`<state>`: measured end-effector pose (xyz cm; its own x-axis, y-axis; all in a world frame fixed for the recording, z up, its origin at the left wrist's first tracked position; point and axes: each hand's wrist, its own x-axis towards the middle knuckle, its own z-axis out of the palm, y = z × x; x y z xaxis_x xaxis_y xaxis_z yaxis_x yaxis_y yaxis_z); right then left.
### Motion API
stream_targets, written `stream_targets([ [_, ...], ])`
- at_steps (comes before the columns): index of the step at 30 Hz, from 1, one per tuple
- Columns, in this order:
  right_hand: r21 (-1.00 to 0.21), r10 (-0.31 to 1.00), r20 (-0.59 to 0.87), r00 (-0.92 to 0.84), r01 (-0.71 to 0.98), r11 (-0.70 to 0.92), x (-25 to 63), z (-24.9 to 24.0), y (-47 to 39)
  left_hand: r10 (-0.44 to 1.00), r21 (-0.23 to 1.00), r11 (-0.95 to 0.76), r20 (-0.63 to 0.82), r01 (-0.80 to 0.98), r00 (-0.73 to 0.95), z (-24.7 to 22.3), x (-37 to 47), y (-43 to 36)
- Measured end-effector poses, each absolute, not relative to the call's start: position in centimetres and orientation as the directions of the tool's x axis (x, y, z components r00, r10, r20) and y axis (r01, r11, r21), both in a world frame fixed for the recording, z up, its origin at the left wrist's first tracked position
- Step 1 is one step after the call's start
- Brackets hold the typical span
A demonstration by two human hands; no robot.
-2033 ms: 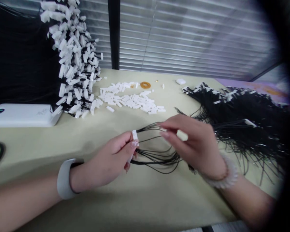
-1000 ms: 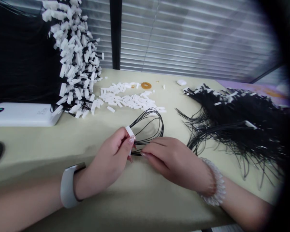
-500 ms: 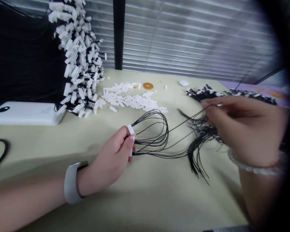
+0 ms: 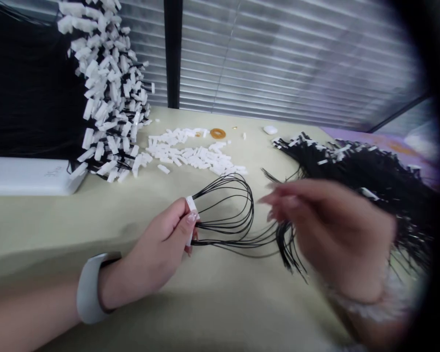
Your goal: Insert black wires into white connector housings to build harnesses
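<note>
My left hand (image 4: 168, 234) is closed on a white connector (image 4: 191, 205), pinching it between thumb and fingers. Thin black wires (image 4: 247, 215) leave the connector to the right; several curve round into a loop, while others run on beneath my right hand. My right hand (image 4: 330, 234) hovers right of the loop, blurred by motion. Its fingers are bent with the tips a little apart, and no wire shows between them. Below its fingertips hang loose wire ends (image 4: 286, 249), partly hidden by the hand.
Small white connectors (image 4: 201, 159) lie scattered mid-table near an orange ring (image 4: 217, 133). At left, a big bundle of black wires with white connector ends (image 4: 110, 98) stands behind a white power bank (image 4: 29, 176). Another black wire pile (image 4: 359, 171) lies right. Blinds (image 4: 278, 58) line the back.
My right hand has moved left and down toward the loop. The wire it was pulling taut is out of its fingers and hangs slack. My left hand keeps its hold on the connector.
</note>
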<state>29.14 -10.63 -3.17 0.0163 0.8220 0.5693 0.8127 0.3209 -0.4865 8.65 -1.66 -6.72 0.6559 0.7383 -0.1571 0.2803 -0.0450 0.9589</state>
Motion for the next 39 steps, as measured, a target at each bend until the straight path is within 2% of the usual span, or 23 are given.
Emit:
stream_targets([
  [4,-0.507,0.865,0.496,-0.074,0.784,0.357,26.5,-4.0,-9.9,0.724,0.958,-0.068,-0.145,0.278,0.674,-6.6,8.6,-1.7],
  [11,-0.554,0.906,0.422,-0.037,0.780,0.290,26.3,-4.2,-9.4,0.710,0.946,-0.128,-0.121,0.297,0.694,-6.4,8.5,-1.9],
  [17,-0.562,0.910,0.412,-0.039,0.775,0.288,26.1,-4.4,-9.2,0.691,0.945,-0.148,-0.111,0.290,0.715,-6.2,8.4,-1.9],
  [28,-0.541,0.909,0.386,-0.158,0.759,0.362,26.8,-4.3,-9.0,0.696,0.946,-0.187,-0.062,0.264,0.716,-6.4,8.4,-2.1],
  [39,-0.576,0.913,0.391,-0.118,0.742,0.343,25.6,-5.4,-8.8,0.646,0.929,-0.214,-0.098,0.303,0.757,-6.5,8.3,-2.1],
])
